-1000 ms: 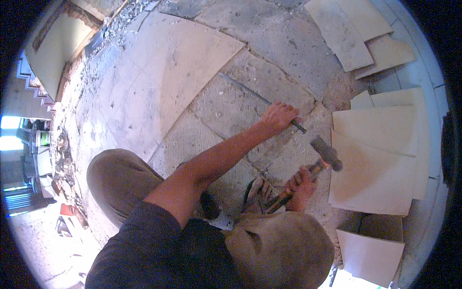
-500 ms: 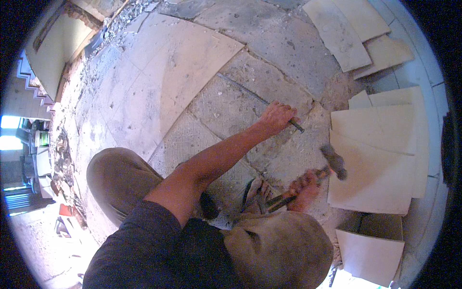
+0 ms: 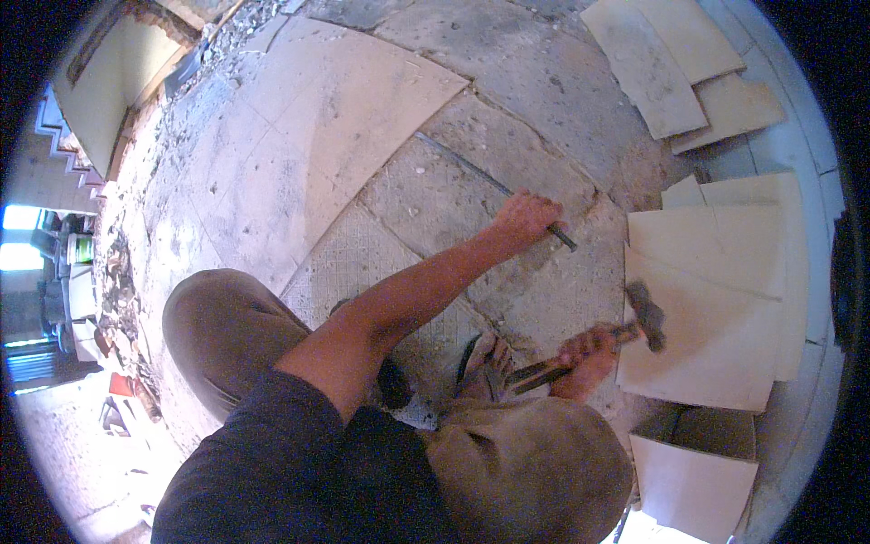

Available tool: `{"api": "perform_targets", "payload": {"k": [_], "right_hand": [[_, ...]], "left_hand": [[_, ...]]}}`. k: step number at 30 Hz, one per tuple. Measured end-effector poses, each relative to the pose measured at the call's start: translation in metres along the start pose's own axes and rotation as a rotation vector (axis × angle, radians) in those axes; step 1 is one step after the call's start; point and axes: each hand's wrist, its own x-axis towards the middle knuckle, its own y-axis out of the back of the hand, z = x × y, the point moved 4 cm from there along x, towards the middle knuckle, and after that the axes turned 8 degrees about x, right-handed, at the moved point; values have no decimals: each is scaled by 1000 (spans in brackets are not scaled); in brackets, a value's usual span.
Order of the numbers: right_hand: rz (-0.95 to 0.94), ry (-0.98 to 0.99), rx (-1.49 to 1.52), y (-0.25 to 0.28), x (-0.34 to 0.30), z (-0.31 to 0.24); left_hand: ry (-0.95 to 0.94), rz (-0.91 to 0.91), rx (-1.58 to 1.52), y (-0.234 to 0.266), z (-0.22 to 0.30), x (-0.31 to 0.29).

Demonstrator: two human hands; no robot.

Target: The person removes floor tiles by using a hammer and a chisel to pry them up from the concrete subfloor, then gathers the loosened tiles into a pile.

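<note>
Reading the clock from the middle of our view, we are finding one bucket far out at 9 o'clock, white with a green band. Our left knee is jutting between 8 and 9, and the laid tiles are spreading toward 10 and 11; their joints are faint, so we are not managing to count them.

One chisel is slanting across 1 o'clock, its long axis running from 10 to 4: the far end is pointing to 10, at the laid tiles' edge, and the butt is sticking out toward 4. We are unable to tell whether that far end is touching. Our left hand is wrapping tightly round the chisel, close to the butt.

One foot is showing at 5 o'clock, near our right knee. At 4 o'clock our right hand is clenching one hammer by its handle, up near the head. The handle is running from 8 to 2; the blurred head is crossing it from 11 to 5, showing against a pale stack at 3. Three loose slabs are lying at 2.
</note>
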Motion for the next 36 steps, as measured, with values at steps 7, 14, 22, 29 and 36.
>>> {"api": "perform_targets", "payload": {"k": [7,14,22,29,36], "right_hand": [[-147,-97,44,5,40,48],[-10,-89,40,-7,-5,4],[-4,-169,-105,-12,6,46],[-64,-91,-1,0,6,10],[-174,-559,403,-15,15,63]], "left_hand": [[22,-1,34,-3,4,4],[-7,-3,29,-14,-4,-8],[6,48,56,-22,1,-8],[14,-75,74,-20,-7,-11],[-12,-1,40,-21,-3,-11]]}}
